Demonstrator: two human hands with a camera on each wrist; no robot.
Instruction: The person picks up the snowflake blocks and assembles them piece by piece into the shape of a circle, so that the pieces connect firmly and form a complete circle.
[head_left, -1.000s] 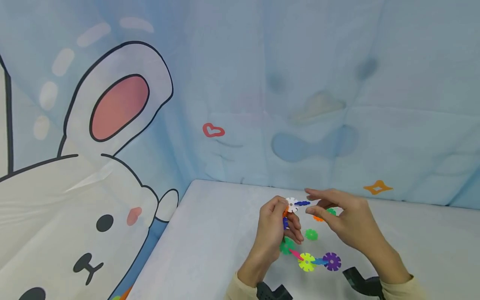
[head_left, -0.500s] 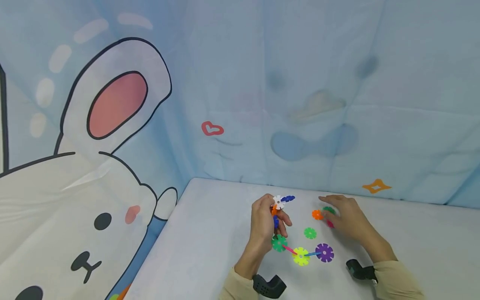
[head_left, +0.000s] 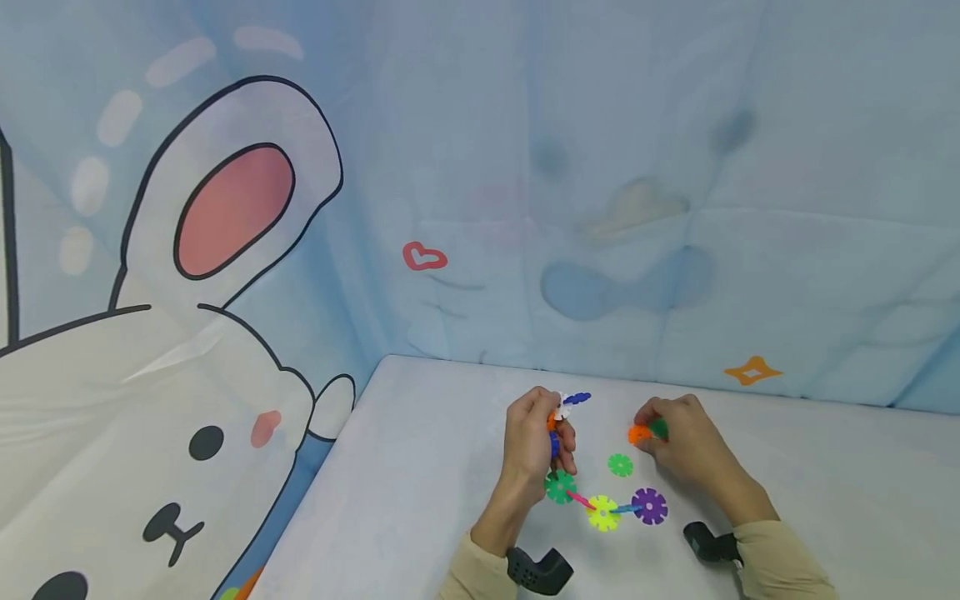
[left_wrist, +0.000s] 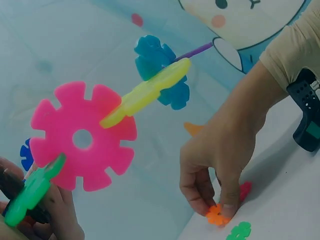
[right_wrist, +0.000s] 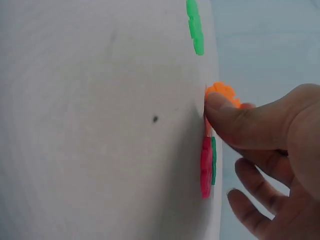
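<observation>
My left hand [head_left: 528,442] grips a chain of slotted plastic snowflake discs. A white disc [head_left: 565,407] with a dark blue disc [head_left: 577,399] on it sticks out at the top of the fingers. Below the hand, the chain runs through a green disc [head_left: 560,487], a pink disc [left_wrist: 82,135], a yellow disc [head_left: 603,513] and a light blue disc to a purple disc [head_left: 649,506]. With thumb and fingers, my right hand [head_left: 693,442] pinches an orange snowflake disc [right_wrist: 223,92] low at the table. A loose red-pink disc [right_wrist: 206,167] lies beside that hand.
A loose light green disc [head_left: 620,465] lies on the white table [head_left: 435,467] between the hands. Another, darker green disc [head_left: 659,428] is just behind the orange one. A blue printed curtain [head_left: 480,167] rises along the table's back edge.
My right hand has left the dark blue disc at the chain's top, moved down to the loose discs and taken hold of the orange one. The left hand has shifted slightly left with the chain.
</observation>
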